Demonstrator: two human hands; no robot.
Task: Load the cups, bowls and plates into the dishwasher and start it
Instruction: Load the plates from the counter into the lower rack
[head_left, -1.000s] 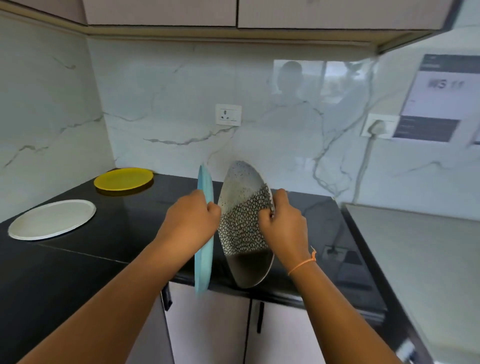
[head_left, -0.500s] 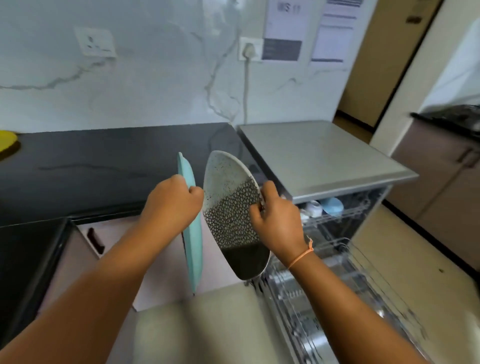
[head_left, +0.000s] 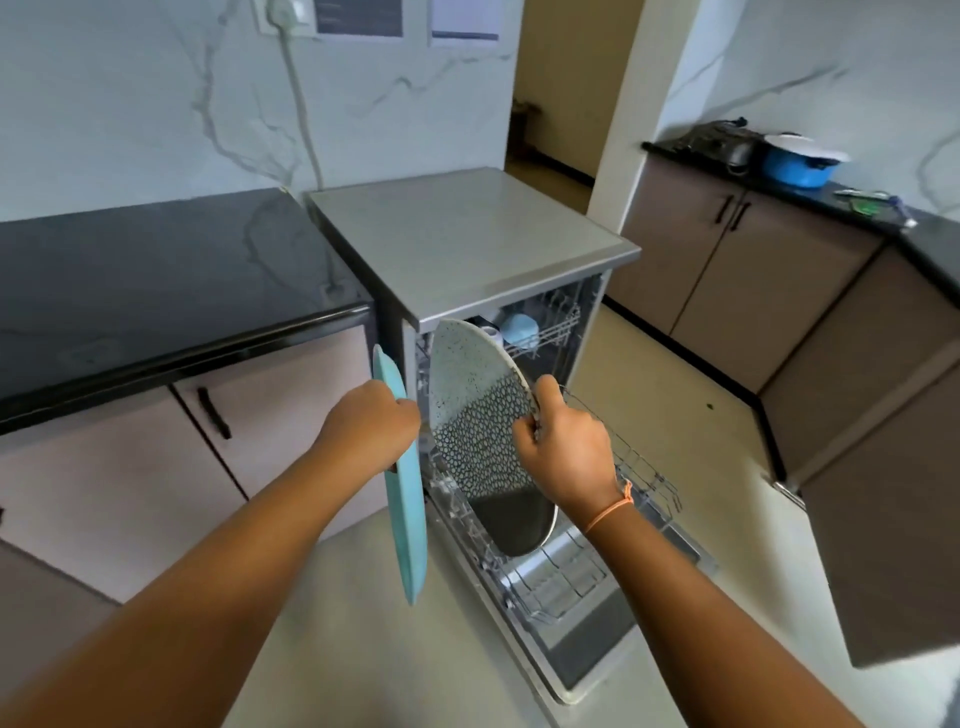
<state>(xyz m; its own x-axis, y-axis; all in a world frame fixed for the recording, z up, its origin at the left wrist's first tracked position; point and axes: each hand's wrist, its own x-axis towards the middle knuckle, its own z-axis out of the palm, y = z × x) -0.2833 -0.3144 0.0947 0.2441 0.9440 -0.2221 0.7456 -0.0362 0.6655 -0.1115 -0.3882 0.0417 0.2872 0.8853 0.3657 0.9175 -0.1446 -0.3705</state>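
Left hand (head_left: 370, 431) gripping teal plate (head_left: 406, 519), right hand (head_left: 563, 447) patterned plate (head_left: 480, 441)

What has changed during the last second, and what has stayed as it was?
The view swung right, from the black counter to the open dishwasher. Both plates came along; the patterned plate is now above the pulled-out lower rack. Nothing was let go: the left hand still grips the turquoise plate, the right hand the patterned one, both on edge.
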